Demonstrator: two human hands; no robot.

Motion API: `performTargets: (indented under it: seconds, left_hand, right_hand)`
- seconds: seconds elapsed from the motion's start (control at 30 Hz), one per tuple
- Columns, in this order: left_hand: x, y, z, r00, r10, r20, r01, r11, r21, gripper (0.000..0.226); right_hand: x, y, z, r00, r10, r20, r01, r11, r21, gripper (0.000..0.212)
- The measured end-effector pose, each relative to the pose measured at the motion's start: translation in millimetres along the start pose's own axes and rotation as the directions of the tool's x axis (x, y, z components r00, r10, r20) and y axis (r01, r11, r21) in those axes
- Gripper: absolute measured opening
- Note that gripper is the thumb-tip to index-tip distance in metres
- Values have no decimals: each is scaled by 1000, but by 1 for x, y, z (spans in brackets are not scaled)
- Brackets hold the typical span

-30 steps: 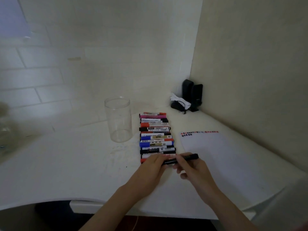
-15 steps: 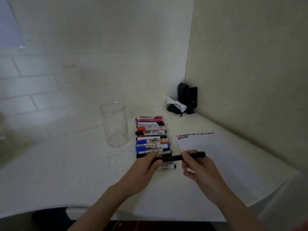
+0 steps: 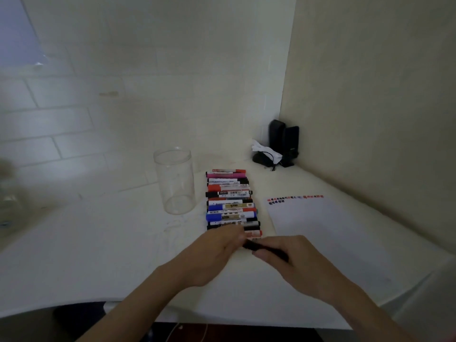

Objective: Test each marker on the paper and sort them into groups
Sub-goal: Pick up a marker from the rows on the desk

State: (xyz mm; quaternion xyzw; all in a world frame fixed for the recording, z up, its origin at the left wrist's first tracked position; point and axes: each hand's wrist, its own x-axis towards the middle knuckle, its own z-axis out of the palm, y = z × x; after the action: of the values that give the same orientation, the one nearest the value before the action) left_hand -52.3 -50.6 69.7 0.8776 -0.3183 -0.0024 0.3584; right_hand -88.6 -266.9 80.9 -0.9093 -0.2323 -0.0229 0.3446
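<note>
A row of several markers (image 3: 230,201) in red, pink, black and blue lies side by side on the white table (image 3: 98,255). A white sheet of paper (image 3: 320,233) with coloured test marks along its top edge lies to their right. My right hand (image 3: 288,257) grips a black marker (image 3: 261,248) just in front of the row. My left hand (image 3: 217,250) has its fingers at the marker's left end, blurred; whether they hold its cap is unclear.
A clear, empty jar (image 3: 175,181) stands left of the marker row. Black speakers (image 3: 283,141) with a white cloth and cord sit in the back corner. Walls close the table at the back and right. The table's front edge runs below my forearms.
Both hands brought the black marker down and nearer to me. The right hand slid along it and now covers most of its right part.
</note>
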Motion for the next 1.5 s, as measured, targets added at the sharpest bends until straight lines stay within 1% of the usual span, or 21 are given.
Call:
performTargets:
  seconds: [0.07,0.1,0.13,0.17,0.23,0.3,0.37,0.43,0.5,0.6,0.67,0.77,0.8,0.87,0.9,0.93,1.03,1.17,1.23,1.3,1.5]
  left_hand:
    - [-7,-10,-24,972,-197,-129,180,975,-131,35]
    - [-12,-17,-36,946,-256,-197,226,960,-163,36]
    - [-15,-23,-46,938,-268,-220,236,958,-160,35]
    - [-16,-26,-49,946,-261,-191,236,961,-142,31]
    - [-12,-25,-36,969,-228,-97,217,970,-110,18]
    - [0,-20,-11,977,-194,-92,174,967,-188,6]
    - [9,-19,10,970,-207,-127,170,952,-254,7]
    - [19,-20,24,958,-238,-159,191,945,-264,11]
    - [27,-20,35,945,-268,-189,214,940,-266,16]
    - [43,-17,47,914,-326,-242,243,917,-317,20]
    - [56,-18,55,906,-341,-250,247,907,-340,20]
    - [77,-19,67,912,-314,-262,233,926,-298,20]
    - [84,-19,71,914,-302,-271,231,937,-264,20]
    - [97,-17,75,916,-276,-291,240,958,-154,25]
    - [104,-17,77,920,-256,-297,240,967,-90,26]
    - [109,-17,79,928,-229,-295,229,973,-32,25]
    - [123,-20,88,967,-151,-205,172,981,87,24]
    - [139,-26,103,1000,13,-3,-11,962,274,34]
    - [142,-28,106,996,28,86,-59,923,380,42]
    - [139,-27,104,992,12,126,-65,903,424,36]
    - [114,-18,91,979,62,196,-126,934,335,22]
  right_hand:
    - [-8,14,-10,991,-9,-134,-6,994,-112,29]
    - [-12,23,-16,984,6,-178,-31,990,-138,37]
    - [-15,31,-21,980,35,-196,-64,988,-144,40]
    - [-15,35,-22,980,72,-183,-95,988,-123,38]
    - [-8,34,-12,986,128,-105,-132,990,-41,26]
    - [1,32,2,987,148,-56,-146,989,37,21]
    - [4,39,12,983,170,-72,-159,978,135,27]
    - [5,48,12,964,225,-139,-178,941,288,24]
    - [5,53,7,925,321,-201,-199,864,462,20]
    - [5,63,-2,860,453,-235,-175,694,698,22]
    - [6,73,-7,835,495,-241,-180,659,730,24]
    - [15,84,-13,820,524,-231,-183,622,761,26]
    - [19,88,-16,810,546,-214,-173,571,802,27]
    - [27,95,-23,796,591,-129,-133,379,916,26]
    - [30,100,-26,798,595,-98,-125,323,938,24]
    - [34,104,-28,797,598,-88,-149,335,930,21]
    - [44,117,-28,779,614,-128,-248,488,837,13]
    - [58,139,-27,728,599,-334,-280,704,653,26]
    - [56,147,-22,695,606,-387,-270,719,640,30]
    - [46,153,-14,674,620,-402,-277,716,641,32]
    - [17,150,1,677,651,-343,-317,679,662,18]
